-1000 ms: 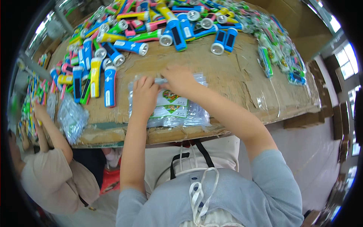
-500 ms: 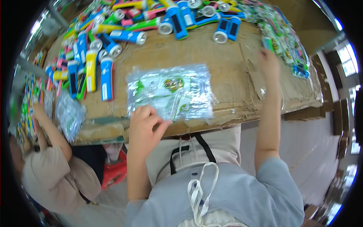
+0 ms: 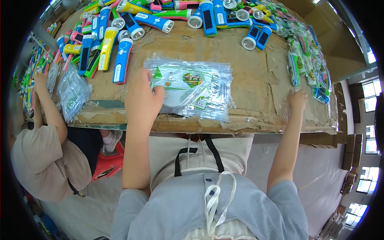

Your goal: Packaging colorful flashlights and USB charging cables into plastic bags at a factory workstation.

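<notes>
A stack of clear plastic bags [image 3: 208,94] with green and white print lies flat in front of me. At its left edge is my left hand [image 3: 142,98], thumb spread away from the fingers; the fingers are partly hidden and I see nothing in them. My right hand [image 3: 297,101] is off to the right, just on the near side of a bagged green flashlight [image 3: 295,70]. Its fingers are loosely bent and slightly apart, with nothing visible in them. Whether the fingertips touch that bag I cannot tell. A blue flashlight [image 3: 121,62] lies left of the bag stack.
Loose flashlights [image 3: 208,18] in several colours cover the far side of the cardboard-topped table [image 3: 256,108]. Bagged flashlights [image 3: 316,66] are heaped at the right. On the left, beside more clear bags [image 3: 73,92], another person [image 3: 48,156] works near a red stool [image 3: 109,162].
My left hand has moved from the front edge of the bag stack to its left side. My right hand has drawn back toward me from the bagged flashlights. The whole view has shifted.
</notes>
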`<state>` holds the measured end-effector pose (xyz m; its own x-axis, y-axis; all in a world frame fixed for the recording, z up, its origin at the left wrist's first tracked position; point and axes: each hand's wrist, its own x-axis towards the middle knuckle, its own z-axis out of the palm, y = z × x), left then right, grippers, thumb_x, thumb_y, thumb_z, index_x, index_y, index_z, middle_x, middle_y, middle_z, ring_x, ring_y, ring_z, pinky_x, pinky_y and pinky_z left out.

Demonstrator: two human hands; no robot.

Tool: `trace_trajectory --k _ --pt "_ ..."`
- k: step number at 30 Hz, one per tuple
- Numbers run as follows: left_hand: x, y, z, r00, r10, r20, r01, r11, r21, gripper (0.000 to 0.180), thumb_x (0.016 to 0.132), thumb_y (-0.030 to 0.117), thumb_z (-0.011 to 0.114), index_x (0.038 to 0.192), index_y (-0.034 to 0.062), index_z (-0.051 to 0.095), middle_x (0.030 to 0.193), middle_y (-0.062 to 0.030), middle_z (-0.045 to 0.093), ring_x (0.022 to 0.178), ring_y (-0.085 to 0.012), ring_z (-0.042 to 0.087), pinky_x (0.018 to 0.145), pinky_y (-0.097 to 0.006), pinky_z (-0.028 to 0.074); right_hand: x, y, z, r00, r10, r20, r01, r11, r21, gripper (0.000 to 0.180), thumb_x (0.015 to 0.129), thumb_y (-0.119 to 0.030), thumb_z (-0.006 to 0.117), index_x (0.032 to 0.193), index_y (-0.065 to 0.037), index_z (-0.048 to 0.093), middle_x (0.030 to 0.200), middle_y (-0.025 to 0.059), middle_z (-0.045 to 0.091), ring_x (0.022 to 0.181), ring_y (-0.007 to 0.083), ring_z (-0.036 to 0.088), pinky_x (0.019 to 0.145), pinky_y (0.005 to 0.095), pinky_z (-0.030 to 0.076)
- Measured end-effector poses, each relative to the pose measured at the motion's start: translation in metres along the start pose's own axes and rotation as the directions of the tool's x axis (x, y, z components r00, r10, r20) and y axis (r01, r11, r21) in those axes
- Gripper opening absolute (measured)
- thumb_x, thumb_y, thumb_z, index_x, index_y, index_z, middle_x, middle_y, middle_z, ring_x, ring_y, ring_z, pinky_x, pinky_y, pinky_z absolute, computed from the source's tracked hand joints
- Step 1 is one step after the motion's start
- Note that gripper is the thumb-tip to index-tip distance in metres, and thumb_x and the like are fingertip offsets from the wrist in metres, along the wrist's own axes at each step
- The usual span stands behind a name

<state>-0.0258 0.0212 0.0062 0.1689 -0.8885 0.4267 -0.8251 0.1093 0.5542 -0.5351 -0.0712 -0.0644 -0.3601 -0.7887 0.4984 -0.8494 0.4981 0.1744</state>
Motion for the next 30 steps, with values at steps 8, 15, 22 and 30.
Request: trace_trajectory --k 8,15,22,30 --pt "-0.004 -0.003 -0.007 0.995 -0.097 0.022 0.098 0.994 -0.045 0.020 0.074 0.010 0.063 0.091 0.0053 0.053 0.082 -0.0103 0.057 0.071 -0.0257 0.057 0.063 -0.038 0.044 0.020 -0.008 -0.036 0.783 -0.327 0.529 0.133 0.919 0.372 0.036 0.086 -0.032 0.056 0.101 0.000 0.056 0.084 0.0149 0.065 0.073 0.0273 0.063 0.068 0.0381 0.052" --pt "0.000 -0.012 -0.001 0.993 -0.117 -0.020 0.113 0.979 -0.168 0.014 0.077 0.009 0.066 0.083 0.0008 0.056 0.071 -0.0078 0.057 0.050 -0.0118 0.048 0.049 -0.028 0.039 -0.045 -0.169 -0.255 0.908 -0.419 -0.019 -0.138 -0.342 0.930 0.012 0.094 -0.014 0.045 0.093 -0.003 0.051 0.076 0.0039 0.054 0.063 0.0118 0.056 0.061 0.0281 0.052" --pt "0.016 -0.007 -0.011 0.948 -0.293 0.121 0.301 0.711 -0.636 0.012 0.083 0.007 0.062 0.079 -0.0004 0.052 0.068 -0.0070 0.057 0.050 -0.0146 0.060 0.042 -0.024 0.040 -0.118 -0.264 -0.224 0.281 -0.960 0.016 0.628 0.196 0.753 0.012 0.085 -0.011 0.051 0.094 -0.003 0.054 0.071 0.0112 0.058 0.070 0.0270 0.062 0.061 0.0375 0.050" --pt "0.021 -0.016 -0.024 0.904 -0.422 0.070 0.341 0.614 -0.712 0.012 0.084 0.008 0.061 0.082 0.0017 0.051 0.067 -0.0036 0.055 0.047 -0.0093 0.054 0.042 -0.022 0.039 -0.037 -0.288 -0.236 -0.278 -0.885 -0.372 0.483 -0.464 0.743 0.023 0.083 -0.023 0.058 0.097 -0.006 0.065 0.084 0.0114 0.064 0.076 0.0252 0.063 0.066 0.0352 0.051"
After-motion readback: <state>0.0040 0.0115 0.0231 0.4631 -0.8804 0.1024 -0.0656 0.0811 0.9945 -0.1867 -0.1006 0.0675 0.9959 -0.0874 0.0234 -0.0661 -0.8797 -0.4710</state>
